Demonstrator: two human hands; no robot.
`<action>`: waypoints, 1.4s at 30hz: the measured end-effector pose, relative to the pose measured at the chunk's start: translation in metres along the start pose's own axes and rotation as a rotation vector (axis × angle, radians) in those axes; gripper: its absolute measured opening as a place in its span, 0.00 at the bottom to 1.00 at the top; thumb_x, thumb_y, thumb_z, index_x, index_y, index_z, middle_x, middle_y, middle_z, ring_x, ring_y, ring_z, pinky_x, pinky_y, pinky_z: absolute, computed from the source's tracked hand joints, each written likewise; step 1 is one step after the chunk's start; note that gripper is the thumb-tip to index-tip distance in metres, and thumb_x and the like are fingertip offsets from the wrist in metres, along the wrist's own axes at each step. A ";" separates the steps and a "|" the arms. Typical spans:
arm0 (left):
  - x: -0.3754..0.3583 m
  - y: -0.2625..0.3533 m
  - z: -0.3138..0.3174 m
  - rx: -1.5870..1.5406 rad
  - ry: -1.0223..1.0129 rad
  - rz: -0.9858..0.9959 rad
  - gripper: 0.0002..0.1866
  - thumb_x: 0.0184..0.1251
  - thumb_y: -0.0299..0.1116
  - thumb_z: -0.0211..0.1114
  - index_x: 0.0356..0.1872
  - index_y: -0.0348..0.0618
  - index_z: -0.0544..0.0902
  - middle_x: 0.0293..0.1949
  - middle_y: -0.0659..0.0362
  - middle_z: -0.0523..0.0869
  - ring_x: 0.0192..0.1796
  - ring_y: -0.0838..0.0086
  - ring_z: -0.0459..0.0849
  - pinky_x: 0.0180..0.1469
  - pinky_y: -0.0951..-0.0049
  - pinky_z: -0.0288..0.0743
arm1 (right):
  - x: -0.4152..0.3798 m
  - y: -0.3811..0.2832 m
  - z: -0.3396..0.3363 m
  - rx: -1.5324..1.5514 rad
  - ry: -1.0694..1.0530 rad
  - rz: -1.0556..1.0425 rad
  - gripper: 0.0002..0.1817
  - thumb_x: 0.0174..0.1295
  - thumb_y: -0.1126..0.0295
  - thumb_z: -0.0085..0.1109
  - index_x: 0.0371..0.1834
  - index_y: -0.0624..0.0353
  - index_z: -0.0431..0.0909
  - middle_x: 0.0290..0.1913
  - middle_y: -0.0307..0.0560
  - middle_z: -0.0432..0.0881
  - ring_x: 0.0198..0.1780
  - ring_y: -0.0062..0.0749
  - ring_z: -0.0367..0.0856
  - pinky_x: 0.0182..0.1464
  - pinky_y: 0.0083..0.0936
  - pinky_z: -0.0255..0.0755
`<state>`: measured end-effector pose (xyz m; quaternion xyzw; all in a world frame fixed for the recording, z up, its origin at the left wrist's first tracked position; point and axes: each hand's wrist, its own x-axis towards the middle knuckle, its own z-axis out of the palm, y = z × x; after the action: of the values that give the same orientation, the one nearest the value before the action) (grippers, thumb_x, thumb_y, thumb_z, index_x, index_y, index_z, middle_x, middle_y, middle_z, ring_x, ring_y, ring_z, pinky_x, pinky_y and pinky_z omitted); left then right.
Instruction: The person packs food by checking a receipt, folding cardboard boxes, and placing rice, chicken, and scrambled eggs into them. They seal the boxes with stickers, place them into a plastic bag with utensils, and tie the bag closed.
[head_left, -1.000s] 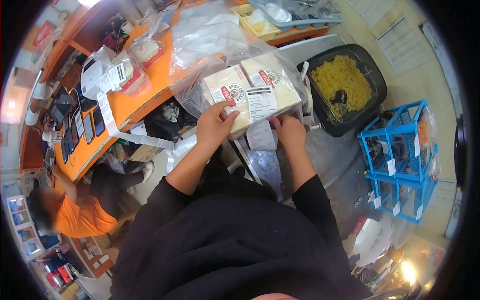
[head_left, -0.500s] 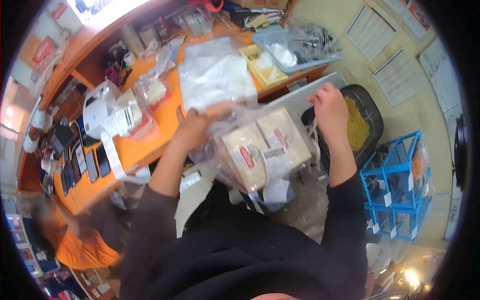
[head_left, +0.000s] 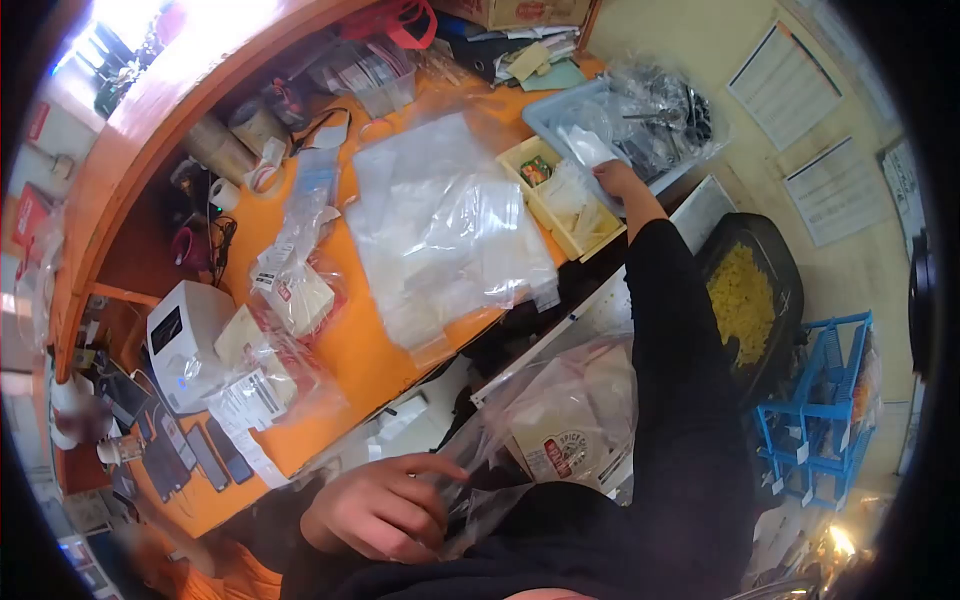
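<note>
My left hand [head_left: 385, 510] is at the lower middle, fingers curled at the open edge of a clear plastic bag [head_left: 475, 445]. Inside the bag are cream-coloured packs [head_left: 540, 435] with a red and black printed label, resting in front of my body. My right hand [head_left: 622, 185] reaches forward to the near edge of a pale blue tray [head_left: 545, 115], its fingers closed by a white packet [head_left: 592, 146]. Whether the fingers grip that packet is hard to make out. The tray also holds clear plastic packets [head_left: 665, 110].
Flat clear bags [head_left: 430, 220] lie on the orange table [head_left: 365, 360] beside a yellow divided box [head_left: 575, 225]. A white label printer [head_left: 185, 345] and several phones [head_left: 205, 455] are left. A black pan [head_left: 785, 265] of yellow food and a blue rack [head_left: 825, 400] stand right. A person in orange [head_left: 225, 570] is lower left.
My right hand has moved from beside the pan forward to the blue tray. My left hand and the bag of packs have come back toward my body. The view has shifted.
</note>
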<state>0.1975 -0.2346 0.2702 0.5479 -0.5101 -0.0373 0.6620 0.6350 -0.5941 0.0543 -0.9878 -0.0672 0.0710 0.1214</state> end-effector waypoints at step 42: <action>-0.020 -0.003 0.016 -0.160 0.019 0.022 0.09 0.70 0.30 0.56 0.34 0.39 0.83 0.32 0.55 0.81 0.38 0.61 0.81 0.62 0.41 0.63 | -0.054 -0.050 -0.058 0.027 0.210 0.180 0.20 0.55 0.59 0.64 0.52 0.47 0.82 0.46 0.53 0.85 0.48 0.47 0.83 0.52 0.39 0.75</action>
<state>0.1779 -0.2351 0.2534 0.4881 -0.5051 -0.0653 0.7088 0.5857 -0.5670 0.1287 -0.9901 0.0356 -0.0212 0.1342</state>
